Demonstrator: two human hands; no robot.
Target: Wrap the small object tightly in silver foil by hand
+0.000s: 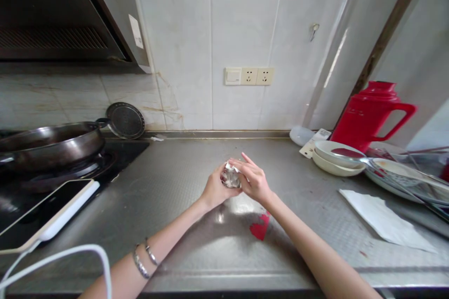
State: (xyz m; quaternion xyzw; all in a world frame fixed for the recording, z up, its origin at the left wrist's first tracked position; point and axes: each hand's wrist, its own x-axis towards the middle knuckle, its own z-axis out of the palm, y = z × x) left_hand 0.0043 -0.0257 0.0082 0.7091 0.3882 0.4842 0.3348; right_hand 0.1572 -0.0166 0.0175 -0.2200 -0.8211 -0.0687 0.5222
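Note:
Over the middle of the steel counter, my left hand (215, 187) is wrapped round a small, round, glassy thing (230, 178), perhaps a jar or cup, with dark red at its side. A white scrap (229, 166), which looks like tissue, lies against its upper edge. My right hand (253, 180) presses on that scrap from the right, with the index finger raised. Its fingertips partly hide the scrap and the glassy thing. On the counter below my right wrist lies a torn red piece (259, 228).
At left, a pan (52, 147) sits on the black stove, with a phone (45, 215) and white cable (70, 252) in front. Stacked bowls (336, 163), a red thermos (368, 114) and a torn white tissue (384, 217) are at right. The tiled wall bounds the counter behind.

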